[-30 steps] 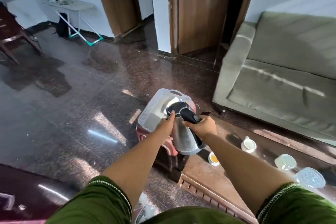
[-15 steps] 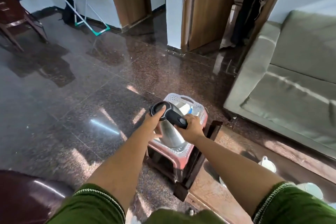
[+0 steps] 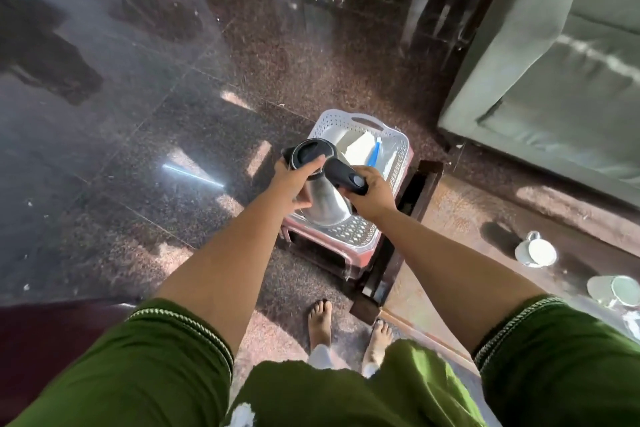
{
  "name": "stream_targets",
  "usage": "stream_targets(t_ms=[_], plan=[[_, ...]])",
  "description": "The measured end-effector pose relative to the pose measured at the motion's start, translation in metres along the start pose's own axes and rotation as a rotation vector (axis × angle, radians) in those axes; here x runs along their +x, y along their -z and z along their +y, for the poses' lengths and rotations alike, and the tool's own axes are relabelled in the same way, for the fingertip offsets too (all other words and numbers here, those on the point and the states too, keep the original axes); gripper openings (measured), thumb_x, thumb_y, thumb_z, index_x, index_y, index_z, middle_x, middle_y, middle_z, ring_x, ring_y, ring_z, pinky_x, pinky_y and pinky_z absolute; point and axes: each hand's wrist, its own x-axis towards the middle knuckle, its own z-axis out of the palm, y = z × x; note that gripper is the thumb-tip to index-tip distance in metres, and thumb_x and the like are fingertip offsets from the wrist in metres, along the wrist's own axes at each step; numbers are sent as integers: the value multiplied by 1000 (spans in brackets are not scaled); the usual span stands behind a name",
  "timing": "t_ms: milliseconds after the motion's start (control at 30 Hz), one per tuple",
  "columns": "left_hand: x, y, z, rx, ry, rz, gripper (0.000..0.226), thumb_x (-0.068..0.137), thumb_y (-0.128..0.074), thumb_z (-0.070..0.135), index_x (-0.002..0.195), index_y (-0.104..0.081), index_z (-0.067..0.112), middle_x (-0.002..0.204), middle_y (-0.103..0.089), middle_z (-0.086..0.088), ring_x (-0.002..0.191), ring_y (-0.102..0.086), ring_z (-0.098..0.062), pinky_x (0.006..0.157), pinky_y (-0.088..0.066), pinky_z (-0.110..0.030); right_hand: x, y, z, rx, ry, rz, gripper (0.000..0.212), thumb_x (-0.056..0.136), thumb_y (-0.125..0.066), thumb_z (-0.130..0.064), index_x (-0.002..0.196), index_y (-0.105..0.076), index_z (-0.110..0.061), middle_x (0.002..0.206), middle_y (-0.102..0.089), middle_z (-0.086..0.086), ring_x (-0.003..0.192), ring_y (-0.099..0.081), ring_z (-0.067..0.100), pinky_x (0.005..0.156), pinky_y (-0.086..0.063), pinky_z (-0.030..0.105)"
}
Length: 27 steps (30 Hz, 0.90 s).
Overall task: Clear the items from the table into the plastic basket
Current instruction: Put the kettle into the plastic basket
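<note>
Polished dark stone floor (image 3: pixel 145 135) ran past a green sofa (image 3: pixel 554 87); the white plastic basket (image 3: pixel 398 156) sat on a low stool beside the brown table (image 3: pixel 450 229), where two cups (image 3: pixel 536 251) remained. The steel kettle (image 3: pixel 323 201) hung over the basket, probably heavy, rigid and slick-walled. The right hand (image 3: pixel 372 192) curled round its black handle, the sound hold; the left hand (image 3: pixel 294 184) wrapped its body near the lid.
</note>
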Motion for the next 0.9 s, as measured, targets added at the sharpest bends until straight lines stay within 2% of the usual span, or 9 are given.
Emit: stream_targets(t_ms=[133, 267, 533, 600, 633, 667, 733, 833, 900], plan=[[15, 4, -11, -49, -32, 11, 96, 65, -85, 41, 142, -28, 38, 151, -29, 4, 135, -33, -31, 85, -54, -56, 7, -10, 8, 19, -30, 29, 40, 81, -75, -19, 119, -64, -19, 116, -64, 3, 102, -60, 20, 91, -51, 33], [21, 3, -13, -50, -85, 31, 91, 70, -84, 35, 143, -29, 38, 141, -37, 3, 120, -40, -23, 79, -57, -45, 13, -10, 13, 107, -74, 48, 37, 80, -76, -16, 114, -65, -20, 112, -65, 9, 99, -62, 24, 80, -54, 35], [22, 0, -28, -31, -117, 99, 94, 63, -83, 51, 139, -30, 35, 144, -39, 1, 119, -45, -23, 70, -59, -39, 5, -8, 24, 168, -132, -19, 43, 81, -75, -5, 116, -63, -27, 99, -67, -2, 91, -64, 18, 91, -56, 41], [24, 0, -28, 4, -113, 108, 99, 60, -83, 55, 140, -28, 36, 146, -37, -1, 117, -45, -23, 66, -58, -36, 4, -6, 26, 160, -159, -33, 48, 81, -75, -6, 124, -62, -23, 100, -69, -2, 89, -65, 16, 84, -59, 34], [24, 0, -26, 25, -105, 109, 104, 59, -83, 56, 143, -24, 38, 148, -35, -1, 119, -45, -25, 67, -58, -36, 4, -5, 26, 147, -166, -33, 50, 82, -75, -7, 127, -61, -22, 101, -68, -2, 88, -64, 15, 76, -59, 23], [26, 1, -24, 46, -94, 111, 109, 58, -83, 57, 145, -20, 40, 150, -31, -2, 124, -44, -27, 68, -59, -38, 4, -4, 26, 116, -170, -34, 49, 82, -75, -8, 127, -61, -22, 101, -68, -2, 88, -63, 14, 66, -54, 11], [28, 3, -20, 95, -62, 103, 117, 54, -84, 60, 146, -14, 44, 154, -24, -3, 131, -39, -32, 72, -60, -42, 6, -1, 26, 8, -176, -52, 42, 82, -74, -9, 120, -62, -20, 99, -67, 1, 88, -62, 18, 58, -45, 6], [30, 2, -17, 134, -26, 45, 121, 43, -85, 63, 143, -20, 48, 153, -24, -2, 132, -38, -33, 75, -59, -48, 10, 4, 27, -221, -184, -110, 39, 81, -73, -17, 116, -54, -15, 99, -65, 8, 91, -61, 28, 73, -48, 28], [31, 1, -17, 130, -23, 18, 118, 39, -85, 63, 139, -25, 47, 150, -28, 0, 131, -38, -31, 77, -59, -50, 11, 7, 26, -289, -212, -148, 49, 82, -73, -21, 122, -45, -14, 99, -60, 8, 89, -57, 28, 73, -45, 32]])
